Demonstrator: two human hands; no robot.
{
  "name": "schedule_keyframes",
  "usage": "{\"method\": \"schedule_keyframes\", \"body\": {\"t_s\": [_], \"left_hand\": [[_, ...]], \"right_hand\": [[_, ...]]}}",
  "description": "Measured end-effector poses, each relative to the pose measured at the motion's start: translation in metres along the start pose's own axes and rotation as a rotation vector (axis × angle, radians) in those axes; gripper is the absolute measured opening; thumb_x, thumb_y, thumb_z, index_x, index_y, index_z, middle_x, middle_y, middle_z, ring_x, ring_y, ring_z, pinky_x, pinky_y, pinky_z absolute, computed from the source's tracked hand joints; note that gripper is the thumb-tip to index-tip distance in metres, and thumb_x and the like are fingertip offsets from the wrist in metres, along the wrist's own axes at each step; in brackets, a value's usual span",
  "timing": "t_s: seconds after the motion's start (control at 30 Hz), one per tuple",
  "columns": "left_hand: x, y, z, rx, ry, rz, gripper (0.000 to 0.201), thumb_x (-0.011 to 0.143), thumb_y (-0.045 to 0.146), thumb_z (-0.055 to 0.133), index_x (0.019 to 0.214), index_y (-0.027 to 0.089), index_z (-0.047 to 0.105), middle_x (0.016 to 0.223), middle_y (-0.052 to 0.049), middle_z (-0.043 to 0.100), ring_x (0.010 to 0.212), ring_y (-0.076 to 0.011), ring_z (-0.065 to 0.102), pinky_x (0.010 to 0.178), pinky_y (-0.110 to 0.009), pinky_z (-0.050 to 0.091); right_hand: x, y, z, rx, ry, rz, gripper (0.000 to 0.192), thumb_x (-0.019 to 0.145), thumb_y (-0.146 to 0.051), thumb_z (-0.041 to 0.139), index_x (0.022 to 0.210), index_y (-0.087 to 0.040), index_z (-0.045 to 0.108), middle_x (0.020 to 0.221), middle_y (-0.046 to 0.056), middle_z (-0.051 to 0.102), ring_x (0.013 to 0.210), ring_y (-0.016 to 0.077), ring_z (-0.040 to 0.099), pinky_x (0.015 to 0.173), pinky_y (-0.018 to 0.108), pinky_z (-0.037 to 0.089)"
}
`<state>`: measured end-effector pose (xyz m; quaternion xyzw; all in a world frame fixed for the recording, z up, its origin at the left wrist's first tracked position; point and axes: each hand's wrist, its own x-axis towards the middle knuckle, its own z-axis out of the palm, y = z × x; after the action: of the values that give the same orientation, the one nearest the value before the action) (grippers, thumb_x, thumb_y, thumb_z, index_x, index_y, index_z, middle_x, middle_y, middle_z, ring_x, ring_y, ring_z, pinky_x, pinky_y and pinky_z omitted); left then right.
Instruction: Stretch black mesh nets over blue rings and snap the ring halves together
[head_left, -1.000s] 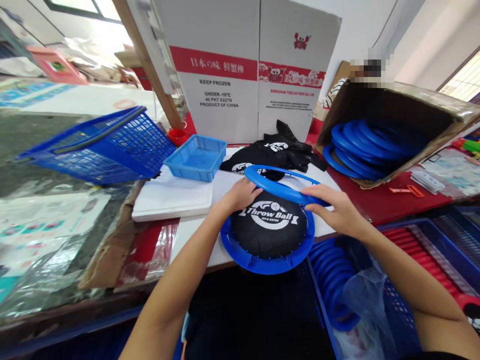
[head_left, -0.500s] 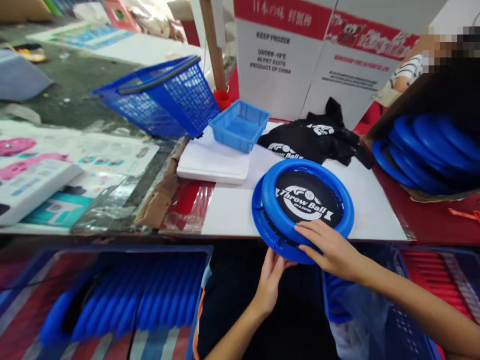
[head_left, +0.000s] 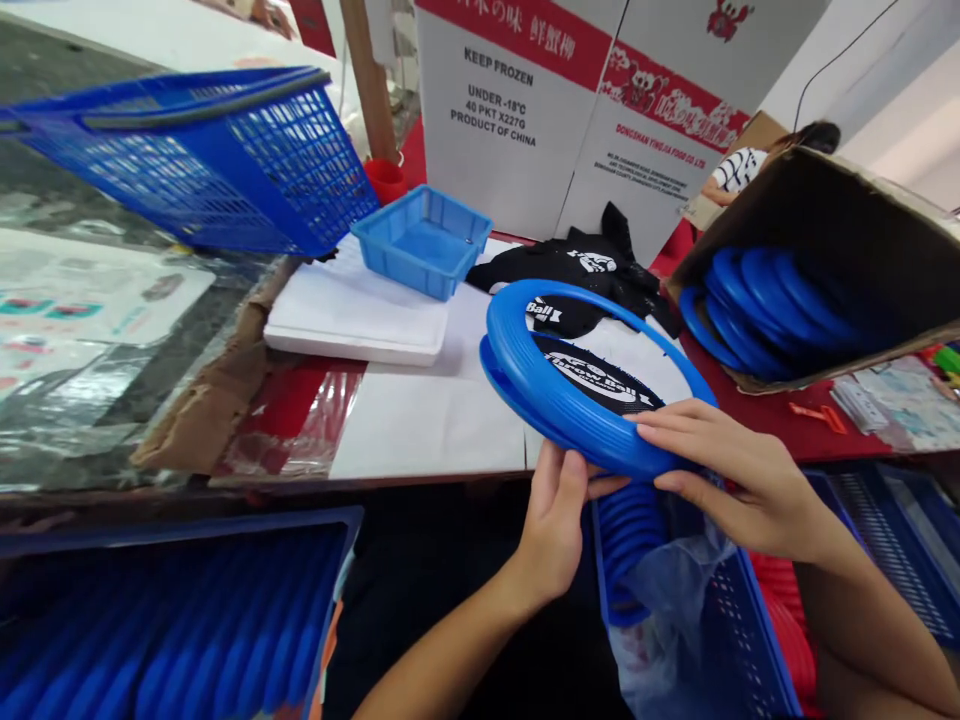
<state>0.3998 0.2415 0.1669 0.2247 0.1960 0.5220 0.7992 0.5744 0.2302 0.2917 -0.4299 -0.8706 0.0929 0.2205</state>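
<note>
I hold a blue plastic disc (head_left: 559,400) with a black mesh centre printed "Throw Ball", tilted up off the white table top (head_left: 427,420) at the front edge. My left hand (head_left: 555,525) supports its near rim from below. My right hand (head_left: 739,475) grips the near right rim, fingers laid over the top. A blue outer ring sits on the disc's base. Behind the disc lies a pile of black mesh pieces (head_left: 581,270) with the same white print.
A small blue tray (head_left: 421,240) and a big tilted blue basket (head_left: 187,150) stand at the back left. An open cardboard box (head_left: 817,260) with stacked blue rings lies at the right. Blue crates of rings sit below the table at left (head_left: 165,620) and right (head_left: 637,540). A person sits behind the box.
The disc has been lifted off the table and tilted, its far side up. My left hand has stayed under the near rim, and my right hand has slid to the right rim.
</note>
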Motion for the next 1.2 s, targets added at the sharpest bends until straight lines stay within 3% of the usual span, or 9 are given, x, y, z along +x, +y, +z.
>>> {"method": "schedule_keyframes", "body": {"t_s": [0.2,0.37,0.7,0.93,1.2], "left_hand": [[-0.01,-0.001,0.01,-0.004,0.036,0.002,0.065,0.092,0.074,0.072,0.133,0.023,0.067,0.129,-0.012,0.077,0.116,-0.0339,0.076,0.101,-0.054,0.065],[-0.014,0.006,0.008,0.025,0.023,0.032,0.066,0.093,0.074,0.071,0.136,0.024,0.066,0.132,-0.012,0.076,0.12,-0.0364,0.076,0.1,-0.055,0.067],[-0.02,0.006,0.009,-0.032,0.01,-0.019,0.057,0.097,0.069,0.069,0.136,0.027,0.067,0.128,-0.011,0.078,0.129,-0.0398,0.071,0.094,-0.055,0.069],[-0.021,0.006,0.009,-0.02,0.004,-0.026,0.053,0.098,0.069,0.069,0.131,0.027,0.069,0.127,-0.01,0.079,0.128,-0.0391,0.071,0.096,-0.055,0.069],[-0.023,0.007,0.008,-0.011,-0.002,-0.024,0.052,0.099,0.068,0.068,0.13,0.026,0.069,0.125,-0.011,0.078,0.125,-0.0371,0.073,0.098,-0.054,0.067]], "right_hand": [[0.011,0.003,-0.004,0.107,-0.048,0.06,0.052,0.104,-0.025,0.069,0.154,-0.036,0.063,0.13,0.004,0.08,0.123,0.0265,0.075,0.104,0.04,0.067],[0.014,0.0,-0.003,0.101,0.025,0.108,0.052,0.102,-0.025,0.07,0.152,-0.039,0.065,0.13,0.003,0.081,0.12,0.0295,0.077,0.101,0.042,0.069],[-0.002,-0.018,-0.005,0.026,0.034,0.091,0.058,0.102,-0.025,0.07,0.157,-0.041,0.059,0.134,0.002,0.079,0.119,0.0312,0.078,0.108,0.051,0.066],[-0.008,-0.017,-0.003,0.047,0.033,0.129,0.058,0.101,-0.027,0.072,0.157,-0.04,0.059,0.134,0.003,0.08,0.121,0.0323,0.078,0.11,0.053,0.065],[-0.013,-0.017,0.0,0.049,0.008,0.12,0.06,0.102,-0.023,0.071,0.158,-0.04,0.057,0.14,0.003,0.077,0.124,0.03,0.076,0.108,0.048,0.066]]}}
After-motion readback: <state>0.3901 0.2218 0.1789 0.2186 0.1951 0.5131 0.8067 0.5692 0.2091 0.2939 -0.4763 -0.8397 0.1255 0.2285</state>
